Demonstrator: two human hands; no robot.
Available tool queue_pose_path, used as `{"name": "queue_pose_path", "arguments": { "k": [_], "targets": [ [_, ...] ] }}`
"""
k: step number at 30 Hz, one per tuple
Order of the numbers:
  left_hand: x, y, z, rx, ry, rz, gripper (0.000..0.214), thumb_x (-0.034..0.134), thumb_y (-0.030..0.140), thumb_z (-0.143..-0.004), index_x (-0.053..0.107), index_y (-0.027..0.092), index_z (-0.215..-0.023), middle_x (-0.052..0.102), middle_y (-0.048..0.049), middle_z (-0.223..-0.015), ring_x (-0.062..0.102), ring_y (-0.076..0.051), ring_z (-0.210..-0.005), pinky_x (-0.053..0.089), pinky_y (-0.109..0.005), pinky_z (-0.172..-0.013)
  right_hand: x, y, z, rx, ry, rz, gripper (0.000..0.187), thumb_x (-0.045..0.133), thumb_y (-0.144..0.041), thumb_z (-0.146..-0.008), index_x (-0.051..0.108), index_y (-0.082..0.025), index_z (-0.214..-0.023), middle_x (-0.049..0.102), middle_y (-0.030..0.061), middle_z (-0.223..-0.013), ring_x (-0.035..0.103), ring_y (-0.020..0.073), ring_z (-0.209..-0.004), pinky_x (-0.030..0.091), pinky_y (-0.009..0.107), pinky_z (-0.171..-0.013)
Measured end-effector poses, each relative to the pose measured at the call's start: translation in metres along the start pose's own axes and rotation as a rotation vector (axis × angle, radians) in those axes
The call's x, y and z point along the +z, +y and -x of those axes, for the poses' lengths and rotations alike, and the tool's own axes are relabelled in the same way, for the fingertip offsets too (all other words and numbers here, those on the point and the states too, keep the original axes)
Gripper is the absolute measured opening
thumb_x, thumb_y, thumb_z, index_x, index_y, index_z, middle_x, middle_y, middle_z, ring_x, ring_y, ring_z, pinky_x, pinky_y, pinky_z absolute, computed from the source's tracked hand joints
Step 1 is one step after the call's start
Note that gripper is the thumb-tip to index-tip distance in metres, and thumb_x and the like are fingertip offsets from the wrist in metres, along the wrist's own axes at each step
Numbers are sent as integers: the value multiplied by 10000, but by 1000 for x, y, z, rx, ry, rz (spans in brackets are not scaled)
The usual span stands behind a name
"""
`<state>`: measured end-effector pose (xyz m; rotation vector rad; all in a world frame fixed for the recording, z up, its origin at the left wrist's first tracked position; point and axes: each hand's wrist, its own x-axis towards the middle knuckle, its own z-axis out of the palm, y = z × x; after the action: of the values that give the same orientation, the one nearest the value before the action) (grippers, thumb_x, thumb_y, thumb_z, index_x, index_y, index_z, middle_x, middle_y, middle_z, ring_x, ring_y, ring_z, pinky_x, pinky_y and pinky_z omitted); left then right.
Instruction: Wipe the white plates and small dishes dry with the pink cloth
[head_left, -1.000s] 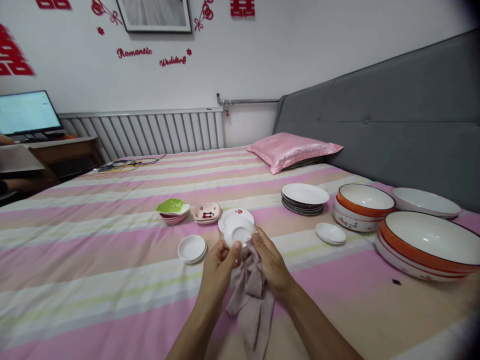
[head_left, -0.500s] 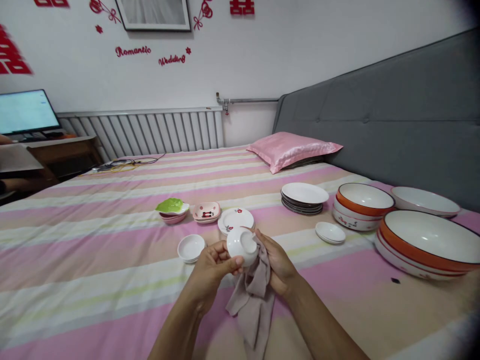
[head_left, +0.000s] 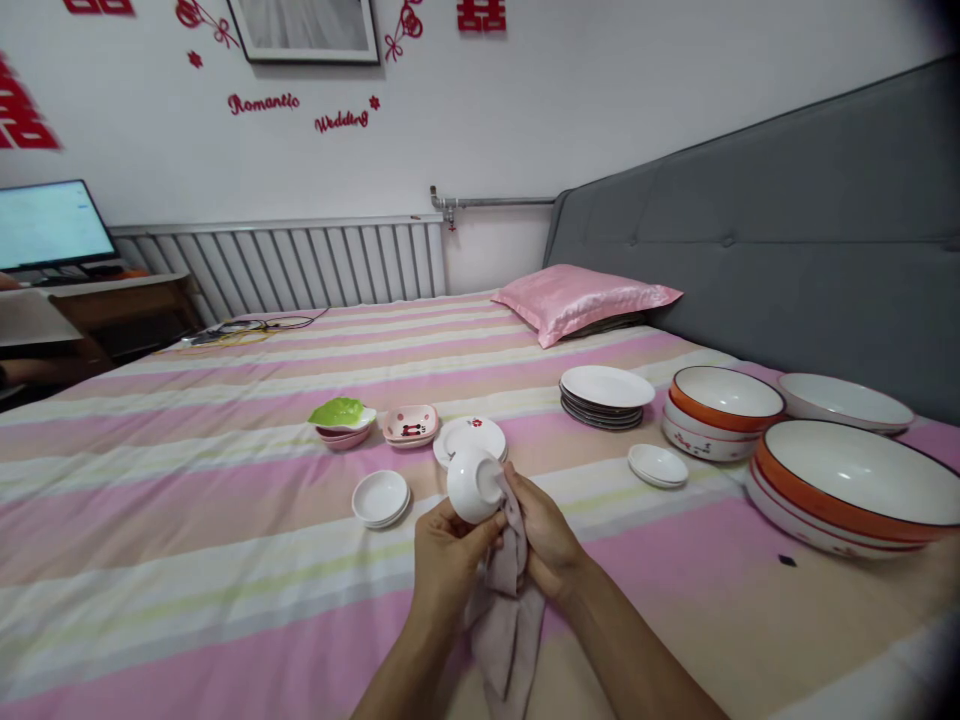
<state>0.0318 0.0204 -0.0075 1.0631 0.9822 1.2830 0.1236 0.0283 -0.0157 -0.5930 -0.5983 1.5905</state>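
Note:
A small white bowl is tipped on its side above the bed, its foot turned to the right. My left hand grips it from below, fingers closed around the lower rim. On the other side, my right hand is closed on a greyish-pink cloth pressed against the bowl's foot; the rest of the cloth hangs down. Just behind the bowl lie white plates with red flower prints. Small white dishes sit to the left of my left hand.
Pink square dishes and a green leaf-shaped dish stand farther left. To the right are stacked plates, small white saucers, orange-rimmed bowls and a larger orange-rimmed bowl. A pink pillow lies behind.
My left hand has shifted right and under the bowl, taking a lower grip. The bowl has moved slightly left and turned a little. The cloth stays in my right hand.

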Motion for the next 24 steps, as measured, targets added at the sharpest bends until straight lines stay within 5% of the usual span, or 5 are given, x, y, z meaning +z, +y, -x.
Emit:
{"name": "queue_pose_path", "arguments": {
  "k": [5,12,24],
  "targets": [
    [-2,5,0,-12,-45,-9,278,784,246,-523,631,121,-719,642,-5,-564,534,-108,-471,423,-220,-489,-4,-3,-2,-67,-65,39,396,582,-442,-782,580,-200,-1094,649,20,-832,590,119,-647,439,190,-512],
    [-18,19,0,-140,-467,28,290,626,323,-746,582,132,-961,670,-56,-646,629,-167,-617,450,-239,-571,-9,-12,-3,-104,-15,69,464,590,-436,-775,549,-180,-1159,655,46,-922,609,167,-795,468,251,-663],
    [-11,12,-2,-70,-330,75,420,642,313,-744,532,122,-1102,644,-26,-571,588,-121,-495,460,-216,-542,-2,1,4,-285,1,429,485,518,-477,-810,444,-276,-1246,584,-2,-853,547,120,-769,452,198,-684]
  ]
}}
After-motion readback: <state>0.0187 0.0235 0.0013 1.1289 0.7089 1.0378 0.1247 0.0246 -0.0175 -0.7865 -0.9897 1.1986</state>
